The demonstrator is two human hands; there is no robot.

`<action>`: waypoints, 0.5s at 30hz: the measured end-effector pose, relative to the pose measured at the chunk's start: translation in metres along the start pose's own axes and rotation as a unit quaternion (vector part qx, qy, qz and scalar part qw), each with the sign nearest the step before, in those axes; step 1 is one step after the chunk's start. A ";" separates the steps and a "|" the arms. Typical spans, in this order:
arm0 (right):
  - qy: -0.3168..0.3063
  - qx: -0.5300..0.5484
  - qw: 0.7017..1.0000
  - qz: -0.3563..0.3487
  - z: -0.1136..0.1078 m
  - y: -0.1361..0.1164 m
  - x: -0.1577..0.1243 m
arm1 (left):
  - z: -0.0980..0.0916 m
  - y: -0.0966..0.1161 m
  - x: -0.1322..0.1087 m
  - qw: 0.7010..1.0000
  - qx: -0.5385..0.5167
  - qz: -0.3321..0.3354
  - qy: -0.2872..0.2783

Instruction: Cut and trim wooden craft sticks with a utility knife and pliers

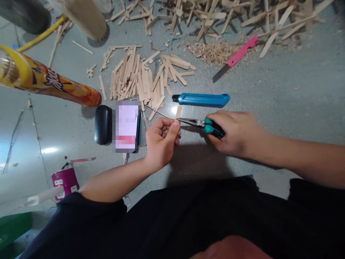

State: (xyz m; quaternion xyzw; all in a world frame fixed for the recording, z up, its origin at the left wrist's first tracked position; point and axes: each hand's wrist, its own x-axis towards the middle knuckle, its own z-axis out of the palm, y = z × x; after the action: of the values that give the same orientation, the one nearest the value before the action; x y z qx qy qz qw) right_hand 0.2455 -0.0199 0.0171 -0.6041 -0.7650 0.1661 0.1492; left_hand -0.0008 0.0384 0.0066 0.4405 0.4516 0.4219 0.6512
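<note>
Between the thumb and fingers of my left hand [163, 138] is a short wooden craft stick [178, 112], its rounded end pointing up and away from me. My right hand [234, 131] grips the black and teal handles of long-nose pliers [198, 123]. The tips of the pliers meet the stick just above my left thumb; whether the jaws are clamped on it I cannot tell. Just beyond both hands lies a blue utility knife [203, 100]. A pile of cut craft sticks [130, 73] spreads out past my left hand.
A phone [126, 124] and a dark oval case [103, 125] lie left of my left hand. Beyond them stands a tall yellow-orange can [54, 79]. A pink-handled saw [239, 54] rests by wood chips [212, 52]. Frames of joined sticks [210, 16] line the far side.
</note>
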 end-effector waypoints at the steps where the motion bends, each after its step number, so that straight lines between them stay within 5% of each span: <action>1: 0.009 -0.022 1.000 -0.013 0.000 0.001 0.000 | 0.000 0.001 0.000 1.000 -0.010 -0.014 -0.002; 15: 0.099 -0.130 0.983 -0.087 -0.001 0.006 0.002 | -0.002 -0.003 0.003 0.992 -0.097 -0.067 -0.031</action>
State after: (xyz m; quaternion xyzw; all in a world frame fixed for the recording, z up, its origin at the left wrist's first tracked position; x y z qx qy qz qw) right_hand 0.2508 -0.0162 0.0157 -0.5629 -0.8111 -0.0089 0.1586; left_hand -0.0015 0.0404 0.0025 0.3563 0.4168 0.4054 0.7314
